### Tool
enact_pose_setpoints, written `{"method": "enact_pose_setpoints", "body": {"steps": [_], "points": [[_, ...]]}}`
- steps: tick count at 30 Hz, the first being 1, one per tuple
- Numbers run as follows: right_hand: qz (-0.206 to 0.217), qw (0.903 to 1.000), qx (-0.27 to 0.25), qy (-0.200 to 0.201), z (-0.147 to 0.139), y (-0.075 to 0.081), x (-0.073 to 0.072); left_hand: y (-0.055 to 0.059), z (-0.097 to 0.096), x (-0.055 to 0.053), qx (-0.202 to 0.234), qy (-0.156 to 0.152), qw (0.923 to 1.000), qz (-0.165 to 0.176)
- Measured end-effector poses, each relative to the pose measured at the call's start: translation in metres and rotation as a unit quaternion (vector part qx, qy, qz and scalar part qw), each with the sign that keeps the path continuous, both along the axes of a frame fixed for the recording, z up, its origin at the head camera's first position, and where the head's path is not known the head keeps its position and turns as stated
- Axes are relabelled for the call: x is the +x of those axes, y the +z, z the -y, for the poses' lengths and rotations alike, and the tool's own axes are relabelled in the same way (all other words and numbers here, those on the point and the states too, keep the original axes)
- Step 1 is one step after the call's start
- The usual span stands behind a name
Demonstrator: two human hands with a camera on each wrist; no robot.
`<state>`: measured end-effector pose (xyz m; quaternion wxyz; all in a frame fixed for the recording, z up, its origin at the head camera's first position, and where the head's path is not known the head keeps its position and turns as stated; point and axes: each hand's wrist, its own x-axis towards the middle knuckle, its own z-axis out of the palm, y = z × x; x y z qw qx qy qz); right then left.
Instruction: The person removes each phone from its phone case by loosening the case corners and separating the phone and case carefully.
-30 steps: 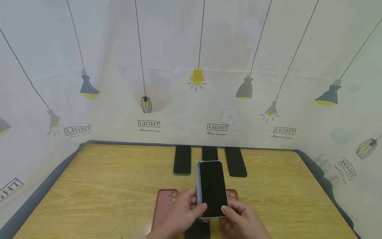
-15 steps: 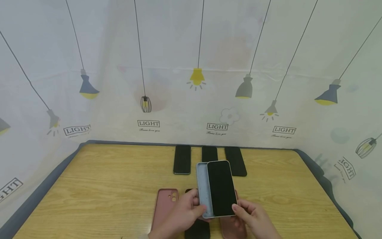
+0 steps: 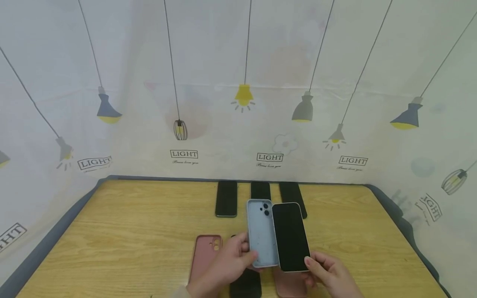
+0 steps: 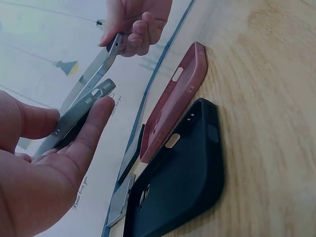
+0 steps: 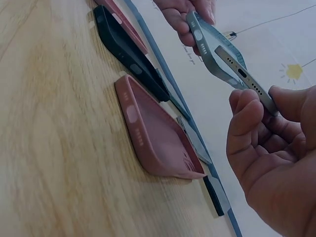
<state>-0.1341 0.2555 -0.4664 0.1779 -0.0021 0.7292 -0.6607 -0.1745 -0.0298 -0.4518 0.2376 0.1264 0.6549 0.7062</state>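
My left hand [image 3: 235, 258] holds a light blue phone case [image 3: 261, 236] by its lower left edge, thumb on the inner side and fingers behind. The case's inside faces up, with camera holes at its top. My right hand [image 3: 329, 271] pinches a phone [image 3: 291, 238] with a dark screen at its lower right corner. The phone is tilted beside the case, their near edges overlapping slightly in the head view. In the right wrist view, the phone's port end [image 5: 242, 74] points toward the camera, close to the case's rim. Both are held above the table.
Under the hands lie a pink case [image 3: 205, 256] at left, a black case [image 4: 182, 168] in the middle and another pink case [image 5: 158, 133] at right. Three dark phones, including the left one [image 3: 226, 198], lie along the back edge of the wooden table [image 3: 130, 231].
The phone has moved right, out from over the light blue case, baring the case's inside and camera holes. My right hand moved right with it; my left hand stays nearly in place.
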Motion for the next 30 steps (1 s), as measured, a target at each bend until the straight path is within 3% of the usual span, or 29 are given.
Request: {"method": "enact_pose_setpoints", "body": {"steps": [7, 19, 24, 30], "points": [[0.003, 0.9999, 0.003, -0.015, -0.015, -0.002, 0.002, 0.003, -0.003, -0.002, -0.003, 0.0, 1.0, -0.001], [0.02, 0.9978, 0.028, -0.056, -0.039, -0.006, 0.011, 0.008, -0.012, -0.007, -0.036, -0.007, 0.9982, -0.048], [0.024, 0.995, 0.072, -0.065, -0.05, -0.008, 0.014, 0.01, -0.018, -0.009, -0.03, -0.006, 0.9979, -0.057], [0.046, 0.9807, 0.15, -0.117, -0.057, -0.014, 0.016, 0.011, -0.023, -0.013, -0.04, -0.014, 0.9968, -0.068]]}}
